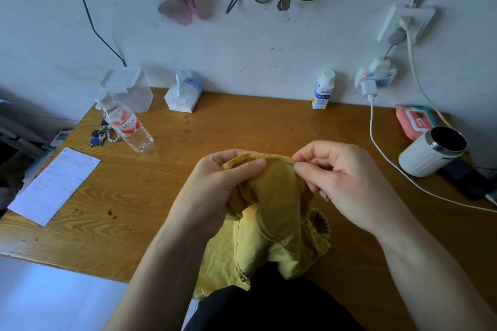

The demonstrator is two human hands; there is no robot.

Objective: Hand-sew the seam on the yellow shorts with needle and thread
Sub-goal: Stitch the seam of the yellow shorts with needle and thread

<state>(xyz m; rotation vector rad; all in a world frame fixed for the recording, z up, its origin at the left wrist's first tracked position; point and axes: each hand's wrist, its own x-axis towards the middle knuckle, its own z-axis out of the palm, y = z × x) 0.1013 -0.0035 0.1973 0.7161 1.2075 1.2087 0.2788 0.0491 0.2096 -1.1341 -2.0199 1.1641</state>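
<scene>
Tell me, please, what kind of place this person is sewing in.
Probably a bedroom or dorm room, not a workshop: a wooden desk stands against a scuffed wall, with a tissue pack, a water bottle and a plugged-in phone charger.

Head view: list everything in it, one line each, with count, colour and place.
yellow shorts: one, yellow, front centre, held
table: one, brown wood, against wall
water bottle: one, clear, red label, lying back left
keys: one bunch, dark, beside bottle
paper: one, white, left
clear container: one, back left
tissue pack: one, white, back
white bottle: one, back right
wipes pack: one, pink, right
cup: one, white, right
charging cable: one, white, right
butterfly: one, pink, wall
left hand: one, grips shorts
right hand: one, pinches shorts' top seam
</scene>
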